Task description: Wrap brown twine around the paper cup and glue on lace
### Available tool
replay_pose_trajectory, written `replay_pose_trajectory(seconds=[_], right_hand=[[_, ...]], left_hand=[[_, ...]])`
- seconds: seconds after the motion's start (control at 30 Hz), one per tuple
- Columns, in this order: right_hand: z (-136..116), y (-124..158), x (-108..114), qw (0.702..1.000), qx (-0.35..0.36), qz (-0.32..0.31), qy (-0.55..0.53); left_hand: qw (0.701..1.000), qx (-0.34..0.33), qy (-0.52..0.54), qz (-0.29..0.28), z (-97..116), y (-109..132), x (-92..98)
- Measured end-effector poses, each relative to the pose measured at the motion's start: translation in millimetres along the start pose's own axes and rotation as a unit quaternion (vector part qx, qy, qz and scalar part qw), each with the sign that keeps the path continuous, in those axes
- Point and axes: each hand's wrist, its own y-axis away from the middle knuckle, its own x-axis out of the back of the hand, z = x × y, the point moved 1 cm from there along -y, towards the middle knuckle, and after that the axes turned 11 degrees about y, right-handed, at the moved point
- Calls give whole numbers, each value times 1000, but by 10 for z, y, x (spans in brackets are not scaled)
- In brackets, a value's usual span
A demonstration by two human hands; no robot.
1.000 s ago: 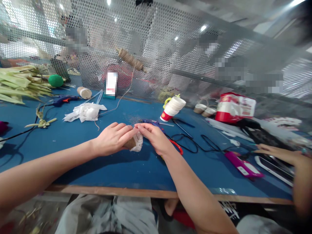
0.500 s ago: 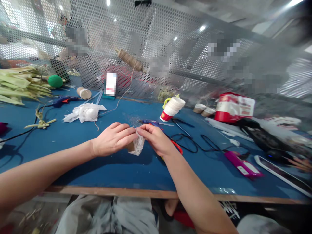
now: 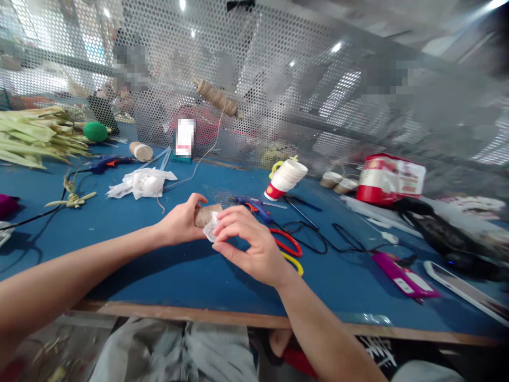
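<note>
My left hand (image 3: 183, 220) is wrapped round a small brown twine-covered roll (image 3: 207, 214), held above the blue table. White lace (image 3: 211, 229) hangs at the roll's right end. The fingers of my right hand (image 3: 250, 241) are on that lace, thumb below it. Just beyond my right hand lies a blue glue gun (image 3: 254, 206). Scissors with a red handle (image 3: 289, 243) and a yellow handle (image 3: 294, 262) rest to the right, partly behind my right wrist.
A white cloth bundle (image 3: 143, 183) lies on the left, near a cardboard roll (image 3: 141, 152) and corn husks (image 3: 35, 135). Stacked paper cups (image 3: 287, 178) lean behind. A purple box (image 3: 403, 276), a phone (image 3: 469, 292) and a red-and-white bag (image 3: 389, 180) are on the right.
The roll has turned and now shows its twine side in my left hand. My right hand has moved slightly left and down, over the lace, uncovering more of the scissors and glue gun.
</note>
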Motion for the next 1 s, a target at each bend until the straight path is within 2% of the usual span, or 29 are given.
replay_pose_trajectory(seconds=[0.1, 0.23, 0.3, 0.47, 0.53, 0.63, 0.83, 1.0], right_hand=[[-5, -1, 5, 999, 22, -22, 22], [59, 12, 32, 999, 6, -43, 17], [88, 17, 48, 999, -13, -34, 15], [179, 38, 49, 988, -145, 37, 26], [219, 47, 24, 979, -197, 43, 43], [258, 44, -29, 972, -230, 8, 48], [281, 24, -91, 964, -261, -53, -17], [292, 29, -106, 960, -269, -60, -53]], left_hand=[[998, 44, 48, 10, -9, -35, 32], [991, 75, 106, 18, -3, -65, 78], [987, 86, 137, 15, 9, -68, 92], [966, 112, 233, 3, 56, -55, 85], [959, 115, 259, -1, 74, -49, 76], [955, 112, 273, -10, 91, -41, 65], [958, 102, 263, -46, 93, -26, 72], [962, 96, 249, -57, 114, -18, 99]])
